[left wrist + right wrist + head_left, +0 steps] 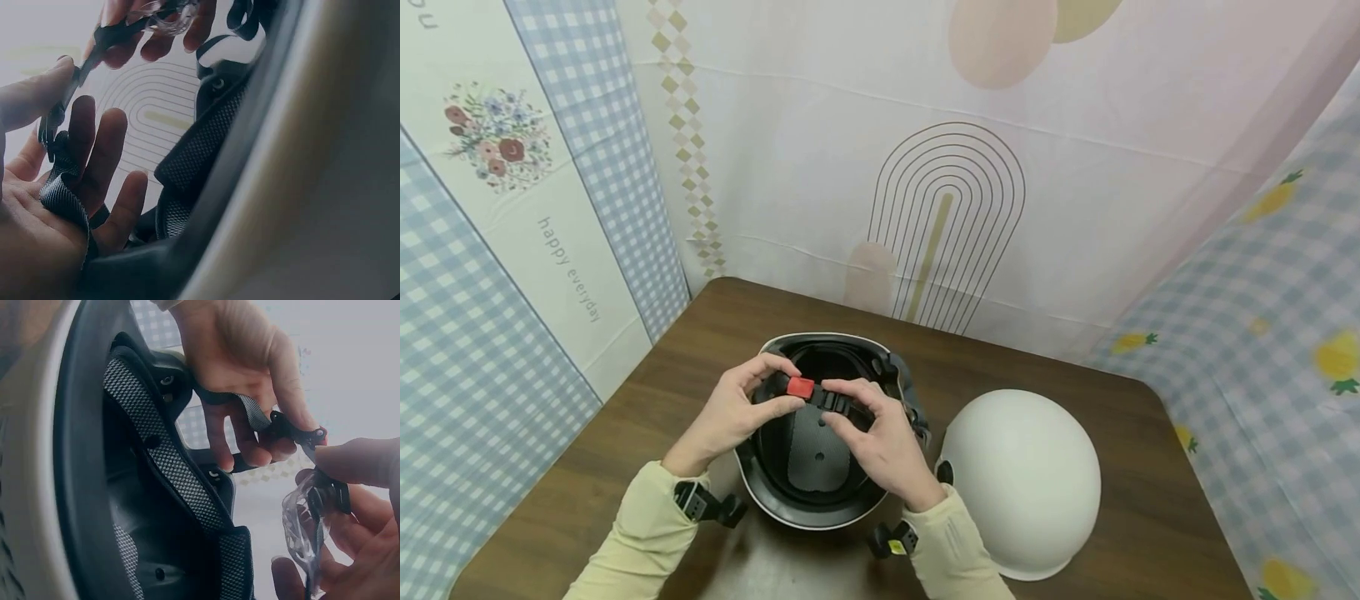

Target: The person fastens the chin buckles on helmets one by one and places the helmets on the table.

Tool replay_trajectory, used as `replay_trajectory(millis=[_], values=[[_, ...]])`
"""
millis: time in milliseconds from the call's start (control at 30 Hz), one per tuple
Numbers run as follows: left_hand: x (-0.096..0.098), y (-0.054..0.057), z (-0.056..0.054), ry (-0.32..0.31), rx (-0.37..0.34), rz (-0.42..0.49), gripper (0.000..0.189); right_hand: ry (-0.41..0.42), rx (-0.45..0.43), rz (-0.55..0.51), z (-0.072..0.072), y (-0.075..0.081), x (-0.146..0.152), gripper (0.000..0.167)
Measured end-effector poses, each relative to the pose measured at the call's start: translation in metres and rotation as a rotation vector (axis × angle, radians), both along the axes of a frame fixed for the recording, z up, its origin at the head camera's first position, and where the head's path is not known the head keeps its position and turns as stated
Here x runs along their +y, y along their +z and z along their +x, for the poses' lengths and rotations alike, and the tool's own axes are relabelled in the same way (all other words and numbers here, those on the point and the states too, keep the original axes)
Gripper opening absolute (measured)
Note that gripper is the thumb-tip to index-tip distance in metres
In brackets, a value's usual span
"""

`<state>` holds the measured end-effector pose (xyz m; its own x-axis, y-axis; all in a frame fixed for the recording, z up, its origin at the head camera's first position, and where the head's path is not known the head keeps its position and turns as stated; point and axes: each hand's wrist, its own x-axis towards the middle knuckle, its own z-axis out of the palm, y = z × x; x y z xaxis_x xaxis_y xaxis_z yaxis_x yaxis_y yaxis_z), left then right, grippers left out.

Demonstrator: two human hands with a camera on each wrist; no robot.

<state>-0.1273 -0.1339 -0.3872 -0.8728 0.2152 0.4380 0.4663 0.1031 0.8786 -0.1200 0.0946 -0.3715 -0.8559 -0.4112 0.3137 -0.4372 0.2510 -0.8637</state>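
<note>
One upside-down helmet [812,514], black inside, sat on the brown bench [647,433] near a round white helmet [1022,483]. Its strap buckle [817,395], with a red end [801,387] and a black end [833,402], was over the helmet's opening. The left hand [733,412] had its grip pinched on the red end; the right hand [883,437] pinched the black end. Both thumbs were on the near side.

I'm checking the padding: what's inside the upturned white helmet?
A grey textured pad and black lining show; from above, left hand, right hand and red-black plastic buckle hide what's beneath.
</note>
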Motion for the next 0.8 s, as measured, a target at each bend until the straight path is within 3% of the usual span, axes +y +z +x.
replay_trajectory(millis=[233, 467, 800], values=[[-0.001, -0.002, -0.001, 0.0, -0.011, 0.005, 0.032, -0.01, -0.012, -0.024, 0.015, 0.025, -0.002, 0.034], [0.0, -0.003, -0.001, 0.033, -0.034, 0.01, 0.031, -0.037, 0.015, -0.059, 0.015, 0.028, 0.0, 0.033], [0.006, -0.004, -0.004, -0.005, 0.002, -0.043, 0.034, 0.011, 0.008, -0.03, 0.011, 0.028, 0.002, 0.034]])
